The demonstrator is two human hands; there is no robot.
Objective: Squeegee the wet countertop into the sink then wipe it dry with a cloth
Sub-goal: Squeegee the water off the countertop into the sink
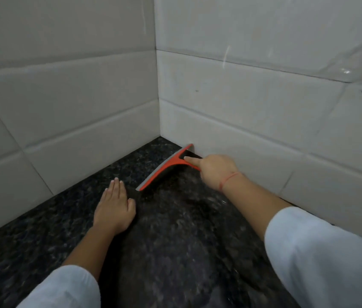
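You were in the squeegee step, and I judge it was the beginning of a stroke. Your right hand (216, 172) gripped the handle of the squeegee (166, 167). Its fingers (192, 161) were curled round the handle, and the index finger was stretched along the neck toward the blade.

The blade stood on the table (42, 241) in the middle of the frame, close to the corner of the tiled walls (242, 107). Its far end was against the right wall or very near it; I cannot tell which. The blade lay just beyond the fingers, up and to the left of them.

Your left hand (114, 207) rested flat on the table, fingers straight and together, holding nothing. Its fingertips were just beside the near end of the blade, but apart from it.

The sink and the cloth were not in the frame. The next move, I think, called for a steady pull away from the corner, with the rubber edge kept flat on the table. The left hand needed to leave the path first.
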